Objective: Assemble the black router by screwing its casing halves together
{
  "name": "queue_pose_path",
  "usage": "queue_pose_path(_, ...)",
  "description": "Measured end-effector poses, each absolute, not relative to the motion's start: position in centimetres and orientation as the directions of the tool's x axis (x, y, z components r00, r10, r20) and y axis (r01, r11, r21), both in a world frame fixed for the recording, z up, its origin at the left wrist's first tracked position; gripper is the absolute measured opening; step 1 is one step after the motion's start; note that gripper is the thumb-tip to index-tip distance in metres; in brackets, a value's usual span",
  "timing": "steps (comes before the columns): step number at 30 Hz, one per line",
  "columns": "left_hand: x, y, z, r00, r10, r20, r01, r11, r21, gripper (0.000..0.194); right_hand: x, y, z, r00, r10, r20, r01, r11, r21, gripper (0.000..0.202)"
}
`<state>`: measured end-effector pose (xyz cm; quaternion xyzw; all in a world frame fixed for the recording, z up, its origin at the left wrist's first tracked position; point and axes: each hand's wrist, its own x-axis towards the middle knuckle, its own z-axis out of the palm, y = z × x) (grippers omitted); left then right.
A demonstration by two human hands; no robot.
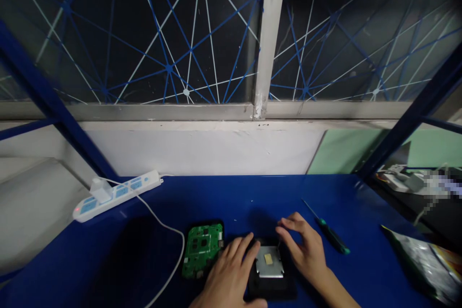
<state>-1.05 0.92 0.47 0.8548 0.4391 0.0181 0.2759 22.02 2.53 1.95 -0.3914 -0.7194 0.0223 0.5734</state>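
My left hand (233,272) lies with fingers stretched out, fingertips at the left edge of a black plastic casing (272,288). A square silver metal plate (276,268) with a small yellowish pad (268,259) in its middle sits in that casing. Over the plate's upper right corner is my right hand (305,245), thumb and forefinger brought together in a pinch; whatever is between them is too small to make out. To the left, partly behind my left hand, a green circuit board (202,245) rests in a dark shell.
A screwdriver (334,236) with a green and black handle lies right of my right hand. The blue tabletop (151,260) also bears a white power strip (119,195), a white cable (179,250) and a shiny plastic bag (426,260). Windows (162,33) rise behind.
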Motion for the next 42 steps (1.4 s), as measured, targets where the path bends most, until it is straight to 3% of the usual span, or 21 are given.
queue_pose_path(5,-1.2,1.4,0.2,0.625,0.748,-0.226,0.743,-0.481,0.465,0.101,22.1,2.4,2.0,-0.021,0.611,0.791,0.586,0.649,-0.485,0.012)
queue_pose_path(13,-1.0,1.3,0.8,0.611,0.746,-0.265,0.765,-0.47,0.44,0.102,21.9,1.8,2.1,-0.138,0.769,0.624,0.43,0.614,-0.662,0.022)
queue_pose_path(17,-1.1,1.2,0.6,0.603,0.766,-0.223,0.761,-0.468,0.45,0.105,22.1,1.8,1.2,-0.117,0.769,0.628,0.368,0.621,-0.692,0.022)
queue_pose_path(20,-1.1,1.3,0.6,0.594,0.771,-0.23,0.771,-0.463,0.438,0.106,22.3,2.3,0.6,-0.059,0.73,0.681,0.372,0.649,-0.663,0.016)
queue_pose_path(24,-1.0,1.3,0.9,0.592,0.767,-0.247,0.775,-0.458,0.436,0.105,22.3,2.7,0.7,0.019,0.677,0.736,0.521,0.621,-0.585,0.013)
queue_pose_path(33,-1.2,1.0,0.7,0.604,0.767,-0.216,0.758,-0.469,0.454,0.101,22.3,2.1,1.2,-0.139,0.7,0.701,0.454,0.674,-0.583,0.034)
queue_pose_path(37,-1.1,1.1,0.7,0.607,0.765,-0.217,0.759,-0.477,0.443,0.101,22.2,2.0,1.3,-0.158,0.669,0.727,0.433,0.708,-0.557,0.025)
queue_pose_path(42,-1.1,1.2,0.6,0.613,0.763,-0.206,0.758,-0.493,0.428,0.099,22.0,2.3,1.7,-0.07,0.599,0.798,0.53,0.7,-0.479,0.01)
